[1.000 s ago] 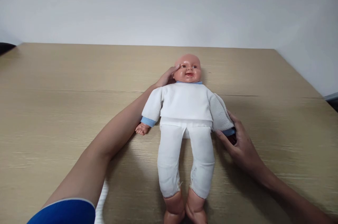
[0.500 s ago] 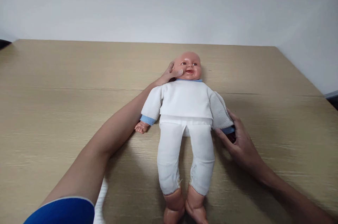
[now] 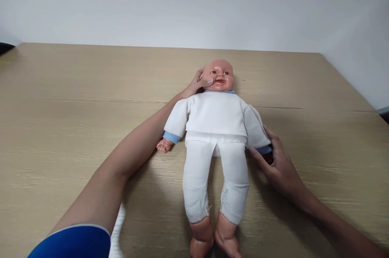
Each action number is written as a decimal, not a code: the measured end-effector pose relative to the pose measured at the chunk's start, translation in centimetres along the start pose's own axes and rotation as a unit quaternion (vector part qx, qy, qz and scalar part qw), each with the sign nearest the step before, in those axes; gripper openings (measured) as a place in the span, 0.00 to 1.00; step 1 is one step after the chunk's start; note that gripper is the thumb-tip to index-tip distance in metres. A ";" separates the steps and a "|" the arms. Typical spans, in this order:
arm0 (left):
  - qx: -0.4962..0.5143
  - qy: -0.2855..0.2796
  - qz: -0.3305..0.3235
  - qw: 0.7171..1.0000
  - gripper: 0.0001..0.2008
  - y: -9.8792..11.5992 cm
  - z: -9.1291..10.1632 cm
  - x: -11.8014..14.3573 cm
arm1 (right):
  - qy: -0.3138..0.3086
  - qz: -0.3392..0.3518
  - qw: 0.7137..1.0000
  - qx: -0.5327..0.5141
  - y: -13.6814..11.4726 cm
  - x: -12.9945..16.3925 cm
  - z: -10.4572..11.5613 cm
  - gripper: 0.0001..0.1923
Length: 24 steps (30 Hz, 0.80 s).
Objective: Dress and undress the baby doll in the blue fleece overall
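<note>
- Nearest the camera, a blue sleeve (image 3: 74,242) with a white edge covers the upper left arm, and a strip of white cloth (image 3: 117,229) shows just beside it on the table (image 3: 60,128).
- The doll's bare feet (image 3: 215,242) point toward the viewer; the doll (image 3: 215,136) lies face up along the middle of the wooden table, head away from the camera.
- It is fully clothed as it lies: white trousers (image 3: 215,181) cover both legs and a white top (image 3: 215,114) with blue cuffs and collar covers the body, so the dressing looks done and only small straightening seems left, judging from the pose alone.
- The right hand (image 3: 279,165) rests at the doll's far-side sleeve, fingers curled around the blue cuff (image 3: 264,149); it seems to pinch the cuff, though the doll's own hand there is hidden, so how firm the grip is stays unclear.
- The doll's other small hand (image 3: 164,145) lies free on the table, just beside the left forearm.
- Farther off, the left hand (image 3: 194,86) cups the side of the doll's head (image 3: 218,75), thumb laid on the cheek and fingers behind, loosely closed around it.
- Beyond the table stands a plain pale wall (image 3: 194,3).
- No brand, label or writing can be read anywhere.
</note>
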<state>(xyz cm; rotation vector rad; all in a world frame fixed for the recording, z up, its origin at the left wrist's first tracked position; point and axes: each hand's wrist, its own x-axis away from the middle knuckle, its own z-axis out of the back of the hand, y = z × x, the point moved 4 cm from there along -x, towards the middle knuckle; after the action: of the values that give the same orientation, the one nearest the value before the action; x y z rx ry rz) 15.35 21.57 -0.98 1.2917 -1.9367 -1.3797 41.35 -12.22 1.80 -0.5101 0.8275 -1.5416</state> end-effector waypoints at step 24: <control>0.008 0.011 0.032 0.999 0.44 1.4 -1.5 1.5 | 0.002 0.000 1.000 -0.001 -0.2 0.0 0.0 0.47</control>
<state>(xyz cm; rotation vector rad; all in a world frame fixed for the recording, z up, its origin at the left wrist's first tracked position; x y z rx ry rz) 15.23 19.63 0.68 1.2359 -1.9615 -1.3149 41.21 -12.24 1.96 -0.5091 0.8320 -1.5422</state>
